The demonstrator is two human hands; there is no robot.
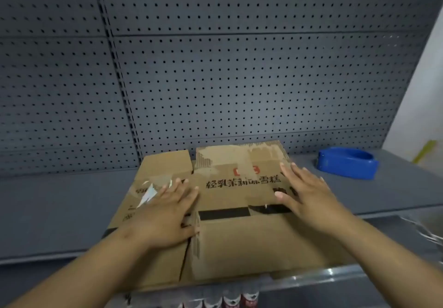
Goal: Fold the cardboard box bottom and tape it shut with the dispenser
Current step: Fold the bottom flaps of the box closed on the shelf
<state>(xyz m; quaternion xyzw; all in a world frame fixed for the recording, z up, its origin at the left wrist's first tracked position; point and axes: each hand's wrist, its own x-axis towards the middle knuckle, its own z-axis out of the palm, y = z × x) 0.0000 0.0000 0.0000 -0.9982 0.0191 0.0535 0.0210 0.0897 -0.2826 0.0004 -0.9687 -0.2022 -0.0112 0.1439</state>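
Grey pegboard wall filling the whole back of the view, dotted with rows of holes, a slotted upright running down its left part. Below it, grey shelf, flat and wide, metal front rail along the near edge. Flattened on that shelf, dead centre, reaching out to the front rail: brown cardboard box, collapsed, nothing inside to see, flaps lying level at the far and near ends. Black printed characters across the middle panel, a black band just below, a small red mark above, torn paper skin at the far edge, a scrap of clear old tape at the left. Left hand palm down on the left panel, fingers straight and spread, pressing flat, gripping nothing. Right hand likewise flat on the right side of the print, fingers spread, thumb stretched toward the centre. Off to the right, well apart from both hands, near the back wall: blue tape dispenser, resting untouched. Down under the front rail, tops of bottles, red-and-white labels, blurred.
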